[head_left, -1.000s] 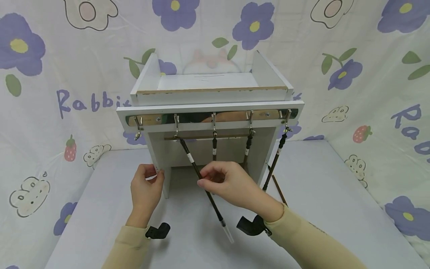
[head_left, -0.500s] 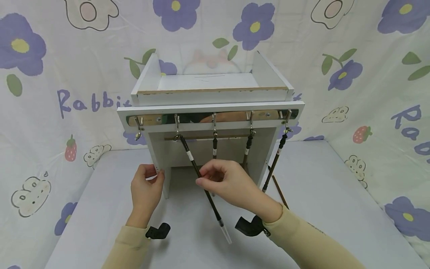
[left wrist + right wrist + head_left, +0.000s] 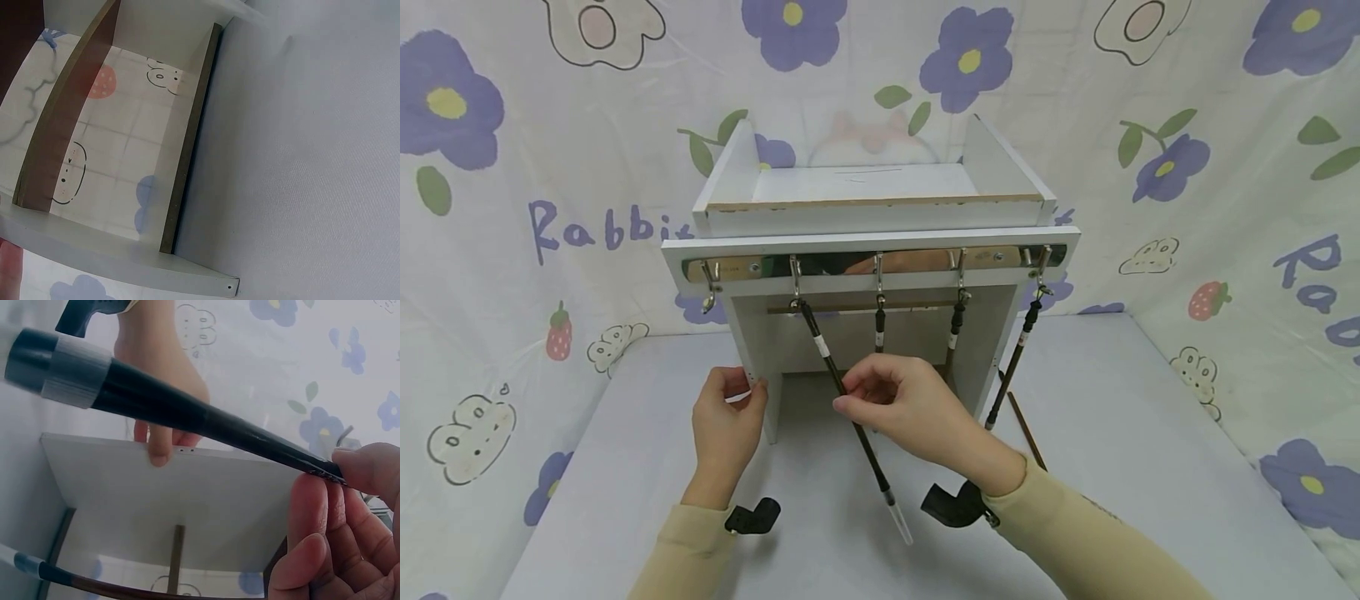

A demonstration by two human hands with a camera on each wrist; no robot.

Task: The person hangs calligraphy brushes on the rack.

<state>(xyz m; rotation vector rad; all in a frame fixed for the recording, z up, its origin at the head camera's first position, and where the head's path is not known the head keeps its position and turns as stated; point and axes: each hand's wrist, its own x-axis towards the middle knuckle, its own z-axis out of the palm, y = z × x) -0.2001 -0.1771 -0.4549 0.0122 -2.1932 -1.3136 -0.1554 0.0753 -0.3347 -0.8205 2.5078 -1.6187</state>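
Note:
A dark calligraphy brush (image 3: 868, 454) with a white label and a clear cap on its lower end hangs slanted from the second hook from the left. My right hand (image 3: 917, 408) pinches its handle between thumb and fingertips, also seen close up on the brush handle (image 3: 250, 439) in the right wrist view. With thumb and fingers, my left hand (image 3: 727, 429) grips the front edge of the left side panel of the white shelf (image 3: 871, 239). The brush tip inside the cap is hard to make out.
Other brushes hang from the hooks to the right, including one brush (image 3: 1017, 354) at the far right. The leftmost hook (image 3: 707, 287) bears no brush. A brown stick (image 3: 1026, 429) shows beside the shelf's right side. A white surface (image 3: 1150, 467) lies beneath everything.
My right hand has shifted slightly left, and the brush's lower end has swung left with it. The left hand stays on the shelf panel.

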